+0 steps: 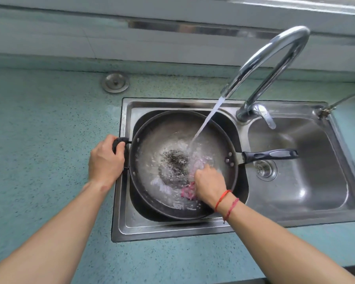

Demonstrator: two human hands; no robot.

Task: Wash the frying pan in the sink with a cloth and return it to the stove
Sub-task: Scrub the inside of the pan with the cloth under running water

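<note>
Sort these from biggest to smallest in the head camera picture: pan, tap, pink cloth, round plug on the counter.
1. pan
2. tap
3. plug and cloth: I can't rank these two, because the cloth is partly hidden under the right hand and the splashing water.

Cloth (188, 192) mostly hidden under right hand (210, 184) & foam; pan (152, 128) base prob. obscured underwater.

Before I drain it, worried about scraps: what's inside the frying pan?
Water, a dark central patch, and the pink cloth under the right hand. Floor beneath them is hidden.
</note>
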